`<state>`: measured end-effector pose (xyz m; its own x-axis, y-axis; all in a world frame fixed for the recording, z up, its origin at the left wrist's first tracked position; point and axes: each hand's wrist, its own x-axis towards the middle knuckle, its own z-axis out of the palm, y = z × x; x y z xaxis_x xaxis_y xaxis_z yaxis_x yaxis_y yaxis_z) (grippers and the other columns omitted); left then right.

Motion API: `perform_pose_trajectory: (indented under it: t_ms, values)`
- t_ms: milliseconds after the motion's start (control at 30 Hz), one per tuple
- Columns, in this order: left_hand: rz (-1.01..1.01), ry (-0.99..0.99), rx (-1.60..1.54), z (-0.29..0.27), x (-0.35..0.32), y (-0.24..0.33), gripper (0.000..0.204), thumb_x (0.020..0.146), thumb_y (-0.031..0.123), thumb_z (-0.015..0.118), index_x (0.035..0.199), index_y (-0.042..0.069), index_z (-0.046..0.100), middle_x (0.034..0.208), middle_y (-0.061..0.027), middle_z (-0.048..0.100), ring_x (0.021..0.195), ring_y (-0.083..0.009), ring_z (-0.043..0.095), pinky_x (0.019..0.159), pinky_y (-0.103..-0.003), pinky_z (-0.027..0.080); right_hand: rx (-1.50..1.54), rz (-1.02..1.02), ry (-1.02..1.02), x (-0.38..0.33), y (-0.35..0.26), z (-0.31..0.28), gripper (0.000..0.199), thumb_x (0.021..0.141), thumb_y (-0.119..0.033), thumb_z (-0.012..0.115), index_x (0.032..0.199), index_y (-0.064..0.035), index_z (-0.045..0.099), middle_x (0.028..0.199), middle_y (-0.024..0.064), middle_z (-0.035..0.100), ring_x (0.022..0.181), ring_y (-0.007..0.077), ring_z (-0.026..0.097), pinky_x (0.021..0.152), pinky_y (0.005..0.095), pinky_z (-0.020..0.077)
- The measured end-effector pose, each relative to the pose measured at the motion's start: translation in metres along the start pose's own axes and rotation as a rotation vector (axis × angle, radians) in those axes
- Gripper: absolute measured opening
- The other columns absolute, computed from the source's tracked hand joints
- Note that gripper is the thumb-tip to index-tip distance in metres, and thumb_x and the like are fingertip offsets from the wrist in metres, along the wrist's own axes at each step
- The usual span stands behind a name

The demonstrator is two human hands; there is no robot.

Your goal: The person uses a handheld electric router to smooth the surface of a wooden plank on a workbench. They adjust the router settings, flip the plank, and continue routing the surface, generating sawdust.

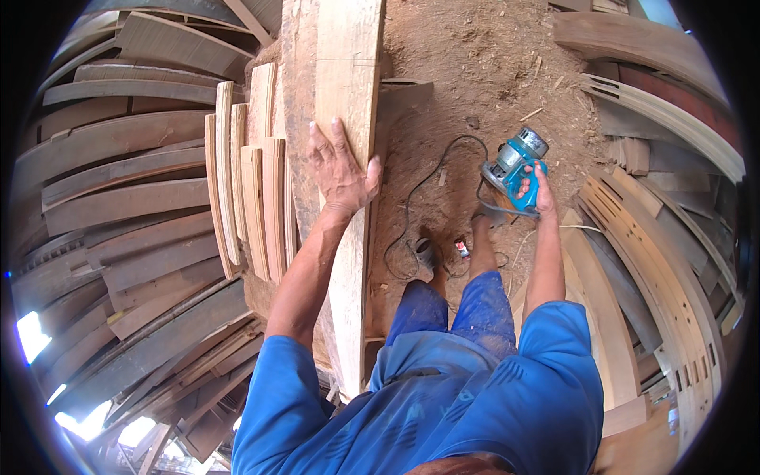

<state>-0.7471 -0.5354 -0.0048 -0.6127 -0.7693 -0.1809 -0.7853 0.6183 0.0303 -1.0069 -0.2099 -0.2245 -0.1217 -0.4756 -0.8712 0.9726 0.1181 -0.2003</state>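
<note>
My left hand (342, 170) lies flat on a long pale wooden plank (348, 55), its fingers spread and the thumb near the right edge. The plank runs away from me on top of a wider, rougher board. Out to the right, my right hand (545, 192) is wrapped around the handle of a teal and silver router (513, 161). The router is held tilted above the dusty floor, apart from the plank. From it a black cord (408, 202) loops down toward my feet.
Several narrow moulded wood strips (252, 202) lie beside the plank's left side. Stacked boards (127, 134) fill the far left. Slotted timbers (651, 273) and curved boards (633, 39) line the right. Wood shavings cover the floor (467, 63); a small red-and-white packet (462, 249) lies near my feet.
</note>
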Motion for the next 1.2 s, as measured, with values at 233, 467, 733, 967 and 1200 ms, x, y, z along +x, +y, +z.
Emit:
perform_pose_trajectory:
  t_ms: [233, 467, 733, 967, 1200]
  values:
    - [0.013, 0.034, -0.023, 0.000, -0.001, 0.001, 0.109, 0.075, 0.039, 0.073, 0.158, 0.004, 0.011, 0.152, -0.0448, 0.010, 0.135, -0.0580, 0.024, 0.112, -0.062, 0.022, -0.075, 0.080, 0.098, 0.017, 0.019, 0.034, 0.040, 0.090, -0.048, 0.071, 0.103, -0.0142, 0.052, 0.069, 0.0007, 0.055, 0.057, 0.0136, 0.055, 0.052, 0.0325, 0.0481]
    - [0.008, 0.054, -0.090, 0.000, -0.001, 0.001, 0.105, 0.079, 0.041, 0.066, 0.159, 0.004, 0.008, 0.153, -0.0430, 0.008, 0.140, -0.0556, 0.019, 0.112, -0.061, 0.019, -0.296, 0.077, 0.119, 0.018, 0.015, 0.047, 0.020, 0.087, -0.026, 0.075, 0.093, -0.0143, 0.059, 0.067, 0.0002, 0.055, 0.054, 0.0142, 0.057, 0.047, 0.0322, 0.0484]
    - [-0.119, 0.163, -0.067, 0.005, -0.002, 0.005, 0.070, 0.097, 0.033, 0.039, 0.154, -0.004, 0.024, 0.156, -0.0342, 0.023, 0.143, -0.0490, 0.022, 0.118, -0.060, 0.008, -0.419, -0.123, 0.195, 0.005, 0.000, 0.090, 0.022, 0.083, -0.019, 0.075, 0.099, -0.0132, 0.061, 0.071, -0.0012, 0.056, 0.051, 0.0103, 0.053, 0.043, 0.0291, 0.0454]
    - [-0.216, 0.152, -0.195, 0.009, 0.001, 0.008, 0.064, 0.095, 0.026, 0.045, 0.150, -0.004, 0.032, 0.140, -0.0367, 0.041, 0.127, -0.0504, 0.041, 0.110, -0.055, 0.028, -0.414, -0.619, 0.040, -0.067, -0.043, 0.202, 0.047, 0.083, -0.014, 0.071, 0.125, -0.0006, 0.055, 0.079, 0.0020, 0.057, 0.056, 0.0096, 0.052, 0.050, 0.0275, 0.0445]
    - [-0.193, 0.239, -0.158, 0.009, 0.011, 0.003, 0.058, 0.092, 0.019, 0.051, 0.143, -0.003, 0.039, 0.104, -0.0280, 0.054, 0.093, -0.0405, 0.050, 0.086, -0.053, 0.038, -0.418, -0.914, -0.141, -0.134, -0.072, 0.311, 0.044, 0.085, -0.012, 0.072, 0.124, -0.0019, 0.056, 0.083, 0.0018, 0.058, 0.066, 0.0084, 0.053, 0.062, 0.0256, 0.0461]
